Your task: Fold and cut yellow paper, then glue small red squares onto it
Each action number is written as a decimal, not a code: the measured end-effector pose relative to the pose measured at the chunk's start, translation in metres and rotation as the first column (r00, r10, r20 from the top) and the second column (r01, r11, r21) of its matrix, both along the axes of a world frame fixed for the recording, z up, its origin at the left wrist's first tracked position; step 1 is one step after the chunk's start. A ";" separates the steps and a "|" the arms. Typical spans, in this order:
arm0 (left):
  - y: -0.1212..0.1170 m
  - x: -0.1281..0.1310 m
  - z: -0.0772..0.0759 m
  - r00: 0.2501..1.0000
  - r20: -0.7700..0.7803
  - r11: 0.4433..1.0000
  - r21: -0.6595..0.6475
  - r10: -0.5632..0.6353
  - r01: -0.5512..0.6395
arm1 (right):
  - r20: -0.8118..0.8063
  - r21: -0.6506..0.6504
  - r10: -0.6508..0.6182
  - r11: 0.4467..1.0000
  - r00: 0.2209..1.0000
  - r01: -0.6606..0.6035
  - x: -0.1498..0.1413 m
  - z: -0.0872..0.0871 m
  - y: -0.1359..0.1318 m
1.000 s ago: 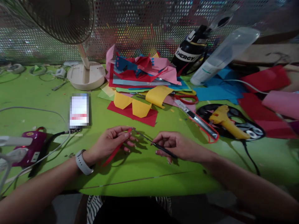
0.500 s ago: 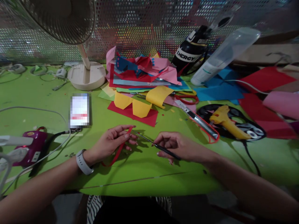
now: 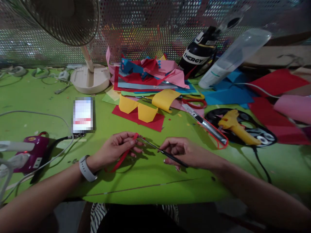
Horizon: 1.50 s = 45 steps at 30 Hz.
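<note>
Green worktop (image 3: pixel 189 191) underneath. Pinches red strip (image 3: pixel 120 159) in left grip (image 3: pixel 119 147), clasps slim dark-handled tool (image 3: pixel 173 158) in right grip (image 3: pixel 179 149). Looks super light and floppy, probably creases easily, so better pinch flat near the end, gently.

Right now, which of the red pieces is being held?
The narrow red strip, pinched in the left hand; the wider red sheet lies on the green table, under the yellow cutout.
</note>
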<state>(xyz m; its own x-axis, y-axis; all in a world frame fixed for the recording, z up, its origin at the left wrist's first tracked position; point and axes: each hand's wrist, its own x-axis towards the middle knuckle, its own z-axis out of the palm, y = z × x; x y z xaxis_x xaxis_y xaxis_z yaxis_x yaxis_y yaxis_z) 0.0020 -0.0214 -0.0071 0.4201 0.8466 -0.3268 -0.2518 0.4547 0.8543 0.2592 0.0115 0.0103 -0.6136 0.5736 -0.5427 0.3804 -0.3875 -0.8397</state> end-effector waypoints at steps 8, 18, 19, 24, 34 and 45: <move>0.001 -0.001 0.001 0.999 -0.012 1.000 -0.002 -0.030 0.030 | 0.013 0.015 0.010 1.000 1.000 -0.010 0.001 -0.001 0.001; 0.001 -0.001 0.002 0.999 -0.025 1.000 -0.011 -0.025 0.025 | -0.011 0.002 0.005 1.000 1.000 -0.005 -0.003 0.002 0.001; 0.001 -0.001 0.002 0.999 -0.023 1.000 -0.013 -0.024 0.024 | -0.017 0.004 0.003 1.000 1.000 -0.003 -0.002 0.001 0.001; 0.002 -0.002 0.000 1.000 -0.003 1.000 -0.003 -0.008 0.008 | -0.030 -0.020 0.012 1.000 0.999 -0.012 0.001 0.001 0.004; 0.002 -0.001 0.002 1.000 0.008 0.998 0.059 0.008 -0.008 | 0.004 -0.025 0.011 1.000 1.000 -0.011 -0.003 0.005 0.002; 0.001 -0.002 -0.002 0.999 0.027 0.999 0.019 -0.034 0.033 | 0.017 0.007 0.036 0.999 0.999 -0.036 -0.002 -0.001 0.000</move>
<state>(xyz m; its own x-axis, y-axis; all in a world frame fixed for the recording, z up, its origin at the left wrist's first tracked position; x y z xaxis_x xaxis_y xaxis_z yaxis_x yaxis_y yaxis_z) 0.0000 -0.0201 -0.0088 0.4569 0.8377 -0.2993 -0.2597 0.4474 0.8558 0.2574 0.0114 0.0097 -0.6245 0.5552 -0.5493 0.4083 -0.3675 -0.8356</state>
